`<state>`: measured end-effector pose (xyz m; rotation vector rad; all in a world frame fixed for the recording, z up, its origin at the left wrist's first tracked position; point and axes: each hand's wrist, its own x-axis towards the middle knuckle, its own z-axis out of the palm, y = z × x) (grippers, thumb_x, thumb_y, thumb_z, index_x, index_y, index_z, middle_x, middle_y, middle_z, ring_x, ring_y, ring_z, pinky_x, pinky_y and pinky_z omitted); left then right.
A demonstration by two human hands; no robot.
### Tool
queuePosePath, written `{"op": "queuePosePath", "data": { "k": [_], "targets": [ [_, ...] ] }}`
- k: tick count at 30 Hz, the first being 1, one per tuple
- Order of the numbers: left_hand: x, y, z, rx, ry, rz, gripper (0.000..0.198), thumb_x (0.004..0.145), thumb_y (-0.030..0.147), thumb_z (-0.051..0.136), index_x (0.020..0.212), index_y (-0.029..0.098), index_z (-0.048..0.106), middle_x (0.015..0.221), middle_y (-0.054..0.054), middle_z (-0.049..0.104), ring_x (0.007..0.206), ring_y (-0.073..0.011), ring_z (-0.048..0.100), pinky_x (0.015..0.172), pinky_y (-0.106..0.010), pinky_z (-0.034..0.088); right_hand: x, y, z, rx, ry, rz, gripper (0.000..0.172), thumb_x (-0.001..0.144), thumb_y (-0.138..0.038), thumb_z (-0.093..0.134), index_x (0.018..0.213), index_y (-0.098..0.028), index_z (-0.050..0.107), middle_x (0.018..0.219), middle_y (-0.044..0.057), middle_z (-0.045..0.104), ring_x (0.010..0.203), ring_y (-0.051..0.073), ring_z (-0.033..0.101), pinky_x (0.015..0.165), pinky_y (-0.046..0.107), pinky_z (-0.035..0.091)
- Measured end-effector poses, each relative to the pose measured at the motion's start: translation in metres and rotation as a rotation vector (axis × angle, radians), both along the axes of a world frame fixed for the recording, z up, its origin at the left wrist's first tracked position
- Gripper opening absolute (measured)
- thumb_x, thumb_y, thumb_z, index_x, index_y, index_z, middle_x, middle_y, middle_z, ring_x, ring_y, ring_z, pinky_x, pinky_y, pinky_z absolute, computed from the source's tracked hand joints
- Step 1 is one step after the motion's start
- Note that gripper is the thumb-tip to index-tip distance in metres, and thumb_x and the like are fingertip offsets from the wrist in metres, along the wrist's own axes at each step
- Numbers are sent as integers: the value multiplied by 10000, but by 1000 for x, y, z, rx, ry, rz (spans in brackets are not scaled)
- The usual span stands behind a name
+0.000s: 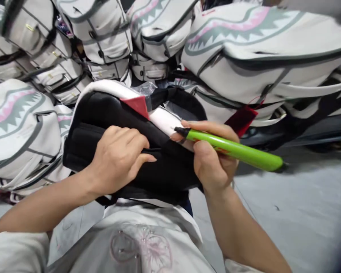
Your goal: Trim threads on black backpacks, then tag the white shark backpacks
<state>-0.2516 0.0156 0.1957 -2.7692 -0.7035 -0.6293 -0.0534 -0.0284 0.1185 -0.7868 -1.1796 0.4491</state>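
Observation:
A backpack [125,170] with black padded fabric facing up and a white edge lies across my lap. My left hand [121,153] is closed on its black fabric near the middle, fingers curled and thumb stretched alongside. My right hand [216,155] grips a bright green marker pen [238,149], its black tip pointing left over the white edge. Part of the backpack's right side is hidden behind this hand. A red tag [138,106] and a bit of clear plastic [147,89] lie at the far edge, by a black strap [170,94].
White backpacks [99,34] with grey and pink shark-teeth prints are piled at the back. One large backpack [261,57] leans close on the right, with a dark red tag [241,118] hanging from it. Another backpack [19,129] stands at left. Grey floor [295,212] shows at right.

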Motion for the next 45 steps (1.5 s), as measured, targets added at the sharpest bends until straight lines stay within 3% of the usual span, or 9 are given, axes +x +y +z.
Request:
{"op": "queuePosePath", "data": {
  "k": [5,9,13,21,25,30,35,39,45],
  "targets": [
    [5,25,-27,-354,21,139,93,949,261,598,910,193,648,882,-10,734,831,-194,681,723,-311,477,11,17,-26,-24,-312,-116,238,945,-293,628,1178,-275,672,853,-2,764,838,217,743,907,422,590],
    [5,58,-49,-111,-93,119,217,943,153,559,1144,169,636,1172,-90,697,1123,-228,616,906,-334,502,12,26,-61,-26,-417,-259,294,932,-180,611,1211,-269,645,981,29,774,989,215,717,949,424,559],
    [25,74,-47,48,23,72,337,904,192,634,1239,203,603,1403,-122,578,1325,-301,477,1006,-427,436,3,34,-73,113,-659,-373,400,902,-136,611,1280,-265,600,1124,71,736,1033,232,684,933,433,534],
    [64,140,-60,-228,360,27,506,846,451,722,1251,190,569,1087,-85,717,1036,-290,635,853,-376,425,-10,23,-87,5,-749,-357,302,881,-90,626,1160,-206,609,939,73,662,919,228,648,880,435,518],
    [59,131,-66,-116,365,-21,816,836,476,720,1496,154,365,1330,-169,602,1227,-341,537,997,-447,389,-1,25,-93,-29,-750,-342,369,892,-81,615,1230,-227,588,987,72,687,955,225,651,893,426,534],
    [57,117,-70,-65,476,29,1322,632,544,862,1609,216,34,1626,-236,210,1493,-427,183,1158,-662,122,1,32,-96,-26,-687,-332,405,885,-74,604,1251,-246,584,954,51,719,899,220,662,868,428,539],
    [62,120,-78,-80,478,99,1191,743,453,798,1612,207,21,1586,-230,289,1411,-402,343,1142,-589,232,5,32,-97,-109,-646,-311,381,918,-112,593,1272,-248,562,993,48,738,929,203,691,881,387,558],
    [64,119,-76,-75,456,94,990,846,399,693,1605,163,103,1536,-237,361,1337,-376,423,1079,-506,324,21,50,-80,-278,-801,-544,340,944,-246,609,1277,-216,548,1100,104,720,996,258,678,886,420,538],
    [68,127,-85,-107,436,135,987,824,392,712,1601,178,140,1563,-214,338,1328,-371,421,1040,-468,349,14,91,-57,-768,-1263,-514,677,738,-357,852,1285,-134,518,1101,204,667,997,386,639,805,486,510]
  ]
}}
